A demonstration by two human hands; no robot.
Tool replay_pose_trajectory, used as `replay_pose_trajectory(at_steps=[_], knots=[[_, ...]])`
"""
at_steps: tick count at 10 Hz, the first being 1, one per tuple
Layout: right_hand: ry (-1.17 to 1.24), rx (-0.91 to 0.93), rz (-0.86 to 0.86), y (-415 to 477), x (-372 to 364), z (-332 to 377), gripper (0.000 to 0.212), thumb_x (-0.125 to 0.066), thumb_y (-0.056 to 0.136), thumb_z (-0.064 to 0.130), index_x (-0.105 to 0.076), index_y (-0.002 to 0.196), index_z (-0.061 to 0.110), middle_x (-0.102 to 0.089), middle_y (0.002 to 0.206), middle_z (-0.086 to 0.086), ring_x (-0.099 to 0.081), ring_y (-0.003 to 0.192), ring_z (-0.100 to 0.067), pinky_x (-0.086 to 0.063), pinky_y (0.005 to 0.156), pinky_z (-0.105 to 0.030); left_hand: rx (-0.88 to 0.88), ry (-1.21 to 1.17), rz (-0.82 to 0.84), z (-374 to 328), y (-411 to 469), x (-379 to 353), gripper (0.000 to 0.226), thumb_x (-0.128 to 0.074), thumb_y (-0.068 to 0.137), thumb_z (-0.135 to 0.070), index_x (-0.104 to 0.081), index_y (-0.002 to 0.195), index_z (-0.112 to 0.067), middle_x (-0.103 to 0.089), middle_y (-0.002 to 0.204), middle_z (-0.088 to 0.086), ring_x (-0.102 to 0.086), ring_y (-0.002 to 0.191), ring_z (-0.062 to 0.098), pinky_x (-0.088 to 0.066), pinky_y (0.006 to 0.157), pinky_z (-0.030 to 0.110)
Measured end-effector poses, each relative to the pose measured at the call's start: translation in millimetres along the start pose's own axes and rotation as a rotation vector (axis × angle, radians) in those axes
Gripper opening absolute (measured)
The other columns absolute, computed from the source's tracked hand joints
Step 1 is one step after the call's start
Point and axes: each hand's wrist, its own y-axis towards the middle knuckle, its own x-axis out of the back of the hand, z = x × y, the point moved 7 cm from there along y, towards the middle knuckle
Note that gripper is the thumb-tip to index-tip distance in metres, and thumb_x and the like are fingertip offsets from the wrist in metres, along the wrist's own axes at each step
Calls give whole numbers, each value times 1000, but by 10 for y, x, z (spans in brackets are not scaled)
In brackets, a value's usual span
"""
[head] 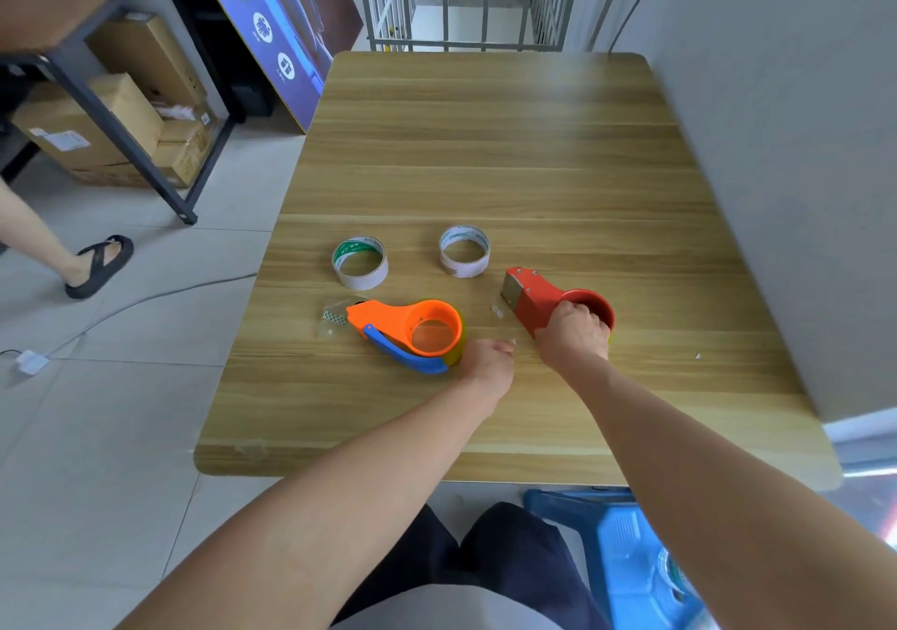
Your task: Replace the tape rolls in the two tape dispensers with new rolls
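Tape dispensers, two, on the near half of a wooden table (485, 144).

Orange dispenser (388, 321), blue lever: lies on its side, long axis left to right, cutter end left, round housing right, just beside the left hand (490, 362). That hand's fingers are curled at the housing's near rim; whether they pinch anything cannot be told.

Red dispenser (534, 299): axis slanting, blade end far-left, housing near-right, its rim gripped by the right hand (575, 333).

New rolls, two, flat, beyond the dispensers: left roll (361, 282) behind the orange unit; right roll (463, 267) near the red blade end, probably the right hand's easier reach.
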Motion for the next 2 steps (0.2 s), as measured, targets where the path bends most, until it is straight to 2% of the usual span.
replay_pose_trajectory(at_steps=[1, 2], knots=[[-6, 10, -12, -27, 69, 1, 53, -45, 93, 35, -40, 135, 4, -49, 133, -15, -43, 124, -32, -29, 106, -41, -24, 29, 31, -47, -41, 6, 25, -42, 89, -4, -64, 86, -15, -66, 114, 13, -61, 95, 27, -51, 93, 39], [50, 11, -107, -32, 222, 39, 51, -44, 92, 37, -44, 131, 5, -50, 132, -15, -42, 123, -33, -30, 104, -42, -102, 49, 3, -225, -48, 55, 25, -44, 87, -6, -62, 75, -18, -67, 99, 13, -57, 84, 23, -51, 83, 36]])
